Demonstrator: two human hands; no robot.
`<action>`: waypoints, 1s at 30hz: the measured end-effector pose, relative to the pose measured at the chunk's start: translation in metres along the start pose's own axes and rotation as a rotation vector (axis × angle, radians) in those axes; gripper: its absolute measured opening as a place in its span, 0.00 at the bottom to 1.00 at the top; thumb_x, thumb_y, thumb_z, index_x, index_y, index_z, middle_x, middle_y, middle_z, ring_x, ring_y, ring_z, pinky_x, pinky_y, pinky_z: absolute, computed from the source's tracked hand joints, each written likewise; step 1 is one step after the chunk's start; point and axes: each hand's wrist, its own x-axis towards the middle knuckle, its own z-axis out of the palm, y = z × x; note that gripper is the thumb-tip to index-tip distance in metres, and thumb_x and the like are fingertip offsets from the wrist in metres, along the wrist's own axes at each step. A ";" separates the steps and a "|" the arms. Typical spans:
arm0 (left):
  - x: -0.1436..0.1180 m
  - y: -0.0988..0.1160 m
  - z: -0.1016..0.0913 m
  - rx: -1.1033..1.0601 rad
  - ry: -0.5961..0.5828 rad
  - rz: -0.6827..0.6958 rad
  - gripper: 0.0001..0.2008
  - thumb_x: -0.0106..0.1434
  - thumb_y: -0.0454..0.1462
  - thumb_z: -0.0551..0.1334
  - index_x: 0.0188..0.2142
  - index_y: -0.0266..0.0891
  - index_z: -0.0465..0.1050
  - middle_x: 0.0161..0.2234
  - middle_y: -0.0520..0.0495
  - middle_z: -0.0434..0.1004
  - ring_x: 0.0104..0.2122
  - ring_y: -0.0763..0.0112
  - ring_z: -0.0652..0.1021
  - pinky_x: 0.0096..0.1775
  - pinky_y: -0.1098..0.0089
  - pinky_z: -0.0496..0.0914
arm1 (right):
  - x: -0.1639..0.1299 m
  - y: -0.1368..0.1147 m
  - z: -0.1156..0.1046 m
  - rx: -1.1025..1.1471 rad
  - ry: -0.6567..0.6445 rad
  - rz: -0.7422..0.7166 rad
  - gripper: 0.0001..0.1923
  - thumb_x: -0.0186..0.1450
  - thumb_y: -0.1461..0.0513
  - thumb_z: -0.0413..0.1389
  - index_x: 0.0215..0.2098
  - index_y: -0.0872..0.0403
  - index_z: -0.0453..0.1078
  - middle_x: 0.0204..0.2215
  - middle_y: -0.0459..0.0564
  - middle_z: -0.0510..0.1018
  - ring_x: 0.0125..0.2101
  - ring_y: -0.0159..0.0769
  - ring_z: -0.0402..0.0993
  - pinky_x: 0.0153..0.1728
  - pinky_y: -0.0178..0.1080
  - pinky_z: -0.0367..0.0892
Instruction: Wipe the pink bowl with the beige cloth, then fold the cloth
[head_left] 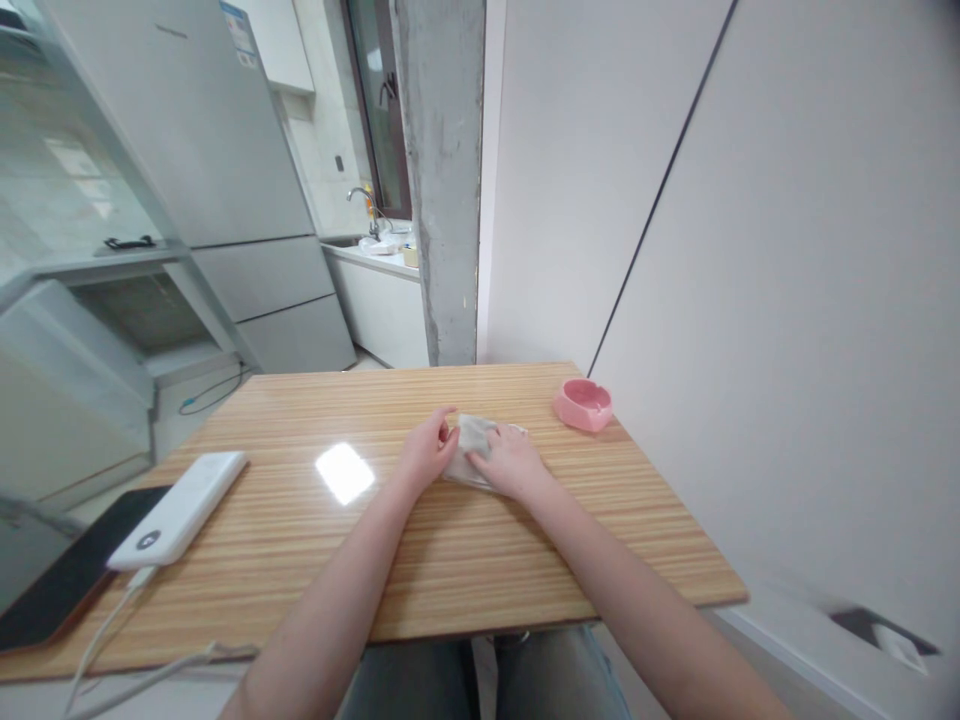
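A pale, folded cloth lies on the wood-grain table, in front of me. My left hand is at the cloth's left edge, its fingers curled and the thumb against the fabric. From the other side, my right hand rests flat over the cloth's right part, thumb and fingers apart, covering some of it. Just how the left fingertips grip the edge is partly hidden.
A pink ashtray sits at the table's far right corner. On the left lie a white power bank with a cable and a dark tablet-like slab. A white wall borders the right side; a fridge stands beyond.
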 end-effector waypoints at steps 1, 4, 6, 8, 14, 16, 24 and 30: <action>0.000 0.000 0.002 -0.010 -0.020 0.001 0.20 0.62 0.40 0.52 0.53 0.38 0.62 0.26 0.52 0.67 0.26 0.72 0.69 0.31 0.70 0.63 | -0.009 0.009 -0.006 -0.026 -0.022 0.040 0.22 0.61 0.49 0.52 0.44 0.56 0.70 0.46 0.62 0.72 0.49 0.49 0.65 0.51 0.46 0.57; 0.000 0.000 0.008 -0.044 -0.095 0.009 0.22 0.62 0.39 0.52 0.56 0.38 0.60 0.28 0.51 0.69 0.27 0.72 0.70 0.32 0.70 0.63 | -0.037 0.052 -0.022 -0.038 -0.101 0.113 0.19 0.58 0.56 0.55 0.46 0.55 0.68 0.47 0.61 0.71 0.48 0.47 0.66 0.48 0.42 0.60; -0.001 0.000 0.010 -0.056 -0.137 0.013 0.21 0.62 0.39 0.51 0.55 0.39 0.60 0.28 0.51 0.70 0.27 0.72 0.70 0.31 0.70 0.63 | -0.054 0.089 -0.030 -0.069 -0.146 0.182 0.25 0.54 0.61 0.56 0.51 0.53 0.66 0.49 0.59 0.70 0.48 0.47 0.67 0.48 0.43 0.60; -0.001 0.000 0.010 -0.055 -0.162 0.014 0.21 0.62 0.39 0.51 0.55 0.39 0.62 0.27 0.51 0.70 0.27 0.72 0.70 0.31 0.70 0.63 | -0.068 0.125 -0.036 -0.078 -0.185 0.247 0.30 0.51 0.65 0.55 0.54 0.52 0.64 0.52 0.58 0.67 0.50 0.45 0.66 0.49 0.41 0.60; -0.001 -0.004 0.011 -0.032 -0.207 0.016 0.20 0.62 0.38 0.52 0.53 0.38 0.63 0.26 0.52 0.70 0.26 0.71 0.70 0.31 0.70 0.62 | -0.079 0.165 -0.051 -0.127 -0.241 0.332 0.31 0.50 0.70 0.54 0.53 0.53 0.65 0.52 0.58 0.67 0.51 0.43 0.67 0.50 0.41 0.60; -0.001 -0.003 0.010 -0.019 -0.203 -0.006 0.21 0.62 0.39 0.52 0.54 0.38 0.62 0.25 0.53 0.69 0.26 0.71 0.69 0.30 0.70 0.61 | -0.071 0.146 -0.057 -0.171 -0.224 0.328 0.27 0.52 0.69 0.54 0.51 0.52 0.67 0.51 0.57 0.69 0.50 0.47 0.67 0.50 0.48 0.59; -0.004 0.002 0.008 0.072 -0.270 0.036 0.09 0.57 0.40 0.57 0.35 0.39 0.71 0.23 0.51 0.69 0.25 0.71 0.70 0.28 0.71 0.61 | 0.000 -0.003 -0.030 0.283 -0.032 -0.188 0.32 0.56 0.71 0.48 0.59 0.56 0.59 0.55 0.54 0.67 0.55 0.37 0.62 0.57 0.39 0.56; -0.005 0.001 0.015 0.093 -0.314 0.009 0.14 0.54 0.31 0.56 0.39 0.34 0.74 0.40 0.39 0.78 0.40 0.62 0.76 0.41 0.67 0.69 | 0.031 -0.031 0.022 0.522 -0.068 -0.281 0.26 0.53 0.73 0.48 0.49 0.57 0.69 0.48 0.54 0.75 0.50 0.38 0.69 0.54 0.41 0.61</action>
